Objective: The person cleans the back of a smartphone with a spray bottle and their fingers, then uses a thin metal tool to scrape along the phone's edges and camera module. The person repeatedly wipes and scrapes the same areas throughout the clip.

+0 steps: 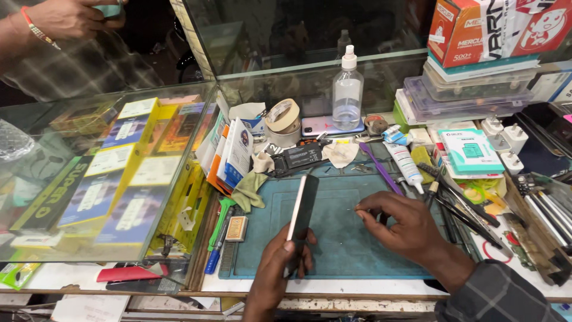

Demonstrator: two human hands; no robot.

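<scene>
The left hand point(280, 262) is clamped on an upright phone point(302, 217); a loose grip could drop it onto the mat point(339, 238). The right hand point(400, 222) pinches what may be a tiny screw, easily lost.

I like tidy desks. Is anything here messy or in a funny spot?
The left hand holds a phone up on its edge above the teal mat. A battery lies loose among crumpled cloths behind.

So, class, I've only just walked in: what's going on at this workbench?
A person stands a phone on edge over a teal work mat, gripping it in the left hand. The right hand rests on the mat, its fingers pinching something too small to identify. Tweezers, a purple pry tool and a clear bottle lie around. Another person's hand shows beyond the glass counter.
</scene>
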